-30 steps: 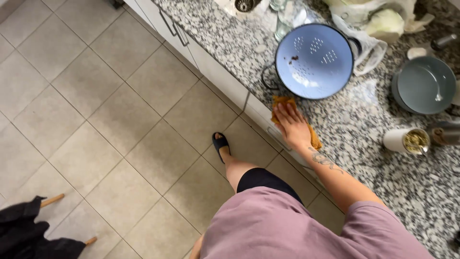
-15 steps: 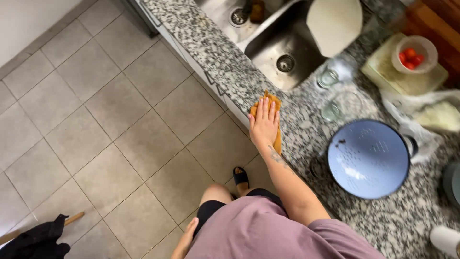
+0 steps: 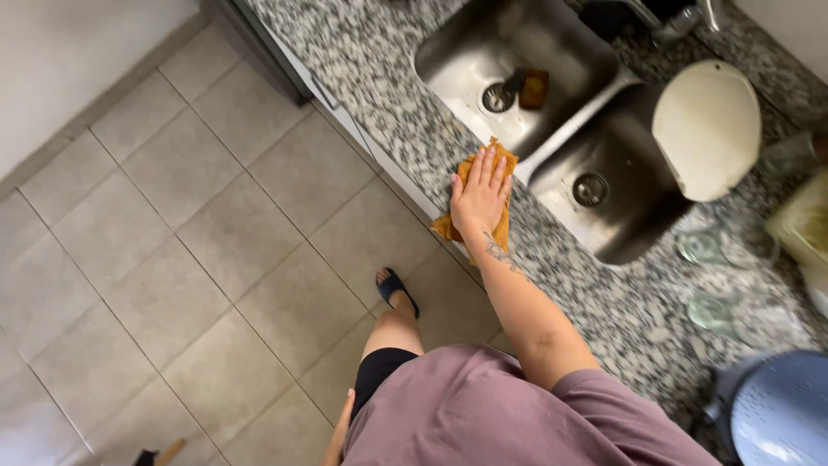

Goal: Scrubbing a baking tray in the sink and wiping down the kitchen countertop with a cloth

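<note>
Underneath, speckled granite counter (image 3: 595,302) beside beige floor tiles (image 3: 216,233).

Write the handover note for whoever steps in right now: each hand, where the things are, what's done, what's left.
Right hand: flat on the orange cloth, pressing it on the granite counter at the front edge of the double sink.
Left hand: down at the side, holding nothing.
Done: cannot tell which parts are already wiped.
Left: likely the counter around the sink, near the glasses and blue colander.
</note>
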